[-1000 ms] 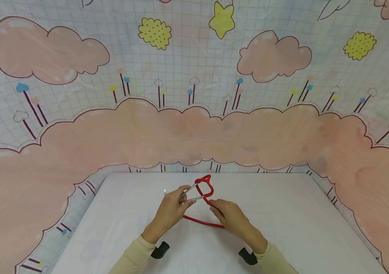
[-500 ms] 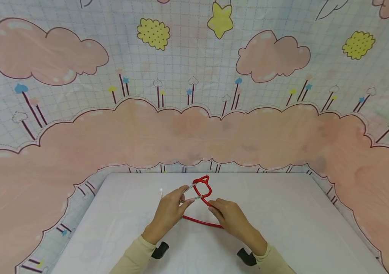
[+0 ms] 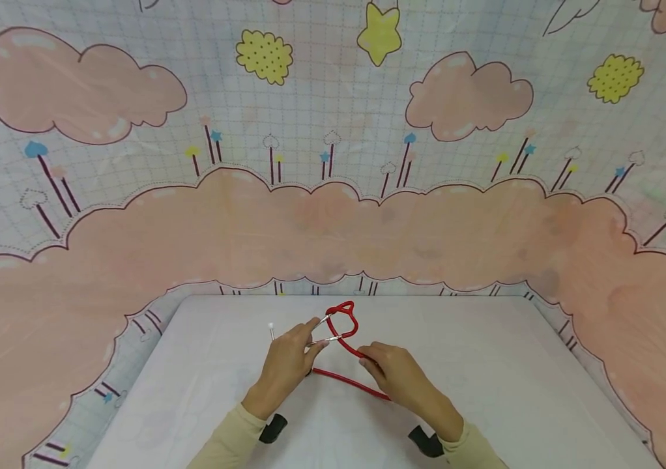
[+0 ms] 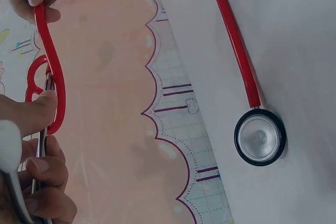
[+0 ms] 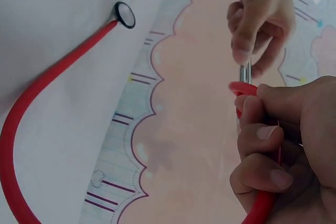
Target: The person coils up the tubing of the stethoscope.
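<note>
A red stethoscope (image 3: 357,325) is held up above the white table by both hands. My left hand (image 3: 286,361) grips its metal ear tubes (image 3: 327,340), and a white ear tip (image 3: 271,327) sticks out beyond the knuckles. Red tubing (image 5: 261,205) runs through my right hand (image 3: 400,372), whose fingers and thumb pinch it. The lower tubing (image 3: 349,382) leads back toward the left. At its end the round chest piece (image 4: 260,137), silver with a black rim, lies on the table in the left wrist view. The left hand mostly hides it in the head view.
The white table (image 3: 532,391) stretches out on both sides of the hands. Behind it hangs a patterned cloth (image 3: 333,228) with clouds and stars. Black straps (image 3: 274,428) sit at the sleeve cuffs.
The left hand and the ear tubes have shifted slightly left. More red tubing shows between the loop and the right hand, and the lower tubing now slopes down further toward the right.
</note>
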Tool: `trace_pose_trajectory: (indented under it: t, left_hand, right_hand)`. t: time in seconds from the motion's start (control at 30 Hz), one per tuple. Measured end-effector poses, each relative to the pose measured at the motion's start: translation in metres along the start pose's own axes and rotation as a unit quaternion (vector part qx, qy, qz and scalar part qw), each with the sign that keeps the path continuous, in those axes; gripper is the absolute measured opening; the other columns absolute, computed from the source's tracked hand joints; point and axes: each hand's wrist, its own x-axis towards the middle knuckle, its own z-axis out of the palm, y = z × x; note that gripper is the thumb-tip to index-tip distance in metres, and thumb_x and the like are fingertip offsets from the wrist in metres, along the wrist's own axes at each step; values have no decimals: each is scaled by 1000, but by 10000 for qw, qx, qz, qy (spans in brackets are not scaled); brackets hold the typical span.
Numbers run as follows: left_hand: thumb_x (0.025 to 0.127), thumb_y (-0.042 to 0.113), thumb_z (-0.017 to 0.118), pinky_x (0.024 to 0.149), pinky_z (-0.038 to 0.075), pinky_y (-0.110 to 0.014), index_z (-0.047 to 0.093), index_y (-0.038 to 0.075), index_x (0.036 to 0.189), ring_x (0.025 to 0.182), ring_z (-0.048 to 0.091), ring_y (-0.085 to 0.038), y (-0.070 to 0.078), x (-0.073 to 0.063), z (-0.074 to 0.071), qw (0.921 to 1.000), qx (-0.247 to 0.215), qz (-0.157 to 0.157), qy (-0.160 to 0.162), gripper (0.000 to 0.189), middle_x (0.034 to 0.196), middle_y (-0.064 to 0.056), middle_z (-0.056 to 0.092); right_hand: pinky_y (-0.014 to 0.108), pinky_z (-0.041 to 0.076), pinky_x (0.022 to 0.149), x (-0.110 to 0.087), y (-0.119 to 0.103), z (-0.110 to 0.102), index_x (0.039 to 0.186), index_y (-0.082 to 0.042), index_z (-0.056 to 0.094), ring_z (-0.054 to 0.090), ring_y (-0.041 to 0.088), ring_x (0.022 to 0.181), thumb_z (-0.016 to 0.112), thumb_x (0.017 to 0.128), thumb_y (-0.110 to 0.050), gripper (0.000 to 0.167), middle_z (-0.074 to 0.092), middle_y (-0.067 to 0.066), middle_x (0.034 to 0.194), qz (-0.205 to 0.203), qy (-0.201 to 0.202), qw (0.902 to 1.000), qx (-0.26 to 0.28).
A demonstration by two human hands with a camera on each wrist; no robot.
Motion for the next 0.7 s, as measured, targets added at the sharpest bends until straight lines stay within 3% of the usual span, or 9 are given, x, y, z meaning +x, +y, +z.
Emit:
trace_pose_trajectory:
  t: [0.4, 0.57, 0.7]
  left_hand:
    - [84, 26, 78, 56, 53, -28, 65, 3, 123, 61, 65, -18, -13, -1, -7, 9991, 340, 123, 216, 47, 77, -6, 68]
    - [84, 24, 78, 55, 53, -31, 66, 3, 121, 61, 66, -20, -13, 1, -8, 9988, 301, 254, 276, 44, 78, -7, 68]
    - [85, 25, 77, 55, 52, -29, 65, 3, 122, 61, 66, -18, -11, 1, -8, 9990, 273, 311, 159, 44, 79, -7, 68]
  right_hand:
    - [16, 48, 62, -9, 6, -20, 105, -8, 71, 52, 2, 69, 70, 91, -15, 15, 69, -4, 86, 431, -510, 9949, 754]
    - [17, 48, 61, -10, 6, -28, 106, -7, 70, 50, 1, 68, 69, 92, -12, 15, 68, -4, 86, 193, -486, 9957, 760]
    - [15, 49, 62, -8, 7, -33, 107, -12, 69, 51, 0, 69, 71, 90, -14, 17, 67, -6, 87, -118, -99, 9983, 554]
